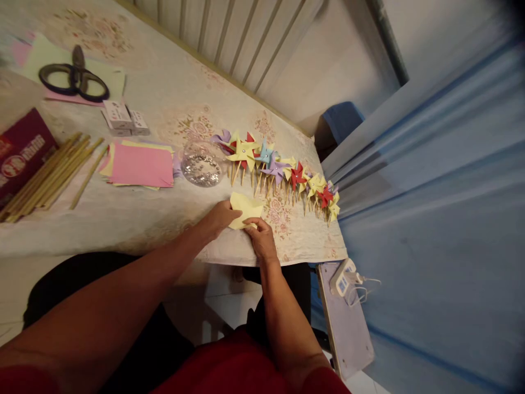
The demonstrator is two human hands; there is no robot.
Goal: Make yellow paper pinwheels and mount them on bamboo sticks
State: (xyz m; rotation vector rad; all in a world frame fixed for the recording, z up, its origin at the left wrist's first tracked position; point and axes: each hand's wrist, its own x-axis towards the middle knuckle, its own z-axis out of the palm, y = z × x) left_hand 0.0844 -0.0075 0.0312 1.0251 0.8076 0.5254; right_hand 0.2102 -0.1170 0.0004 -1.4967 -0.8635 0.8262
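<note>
A yellow sheet of paper (243, 207) with bent edges is held between my two hands, just over the front part of the table. My left hand (222, 218) pinches its left side, thumb on top. At the lower right edge, my right hand (261, 236) has its fingers closed on the same sheet. Just beyond the paper is a clear round dish (204, 167) of small shiny metal pieces. A row of finished paper pinwheels (275, 167) in yellow, red, purple and blue lies to the right, their sticks pointing toward me.
Left of the dish lies a stack of coloured paper (143, 165), with small white boxes (123, 117) behind it. Black-handled scissors (74, 79) rest on more paper. Wooden sticks (53, 175) lean on a dark red box (24, 156). A blue curtain (430, 230) hangs at right.
</note>
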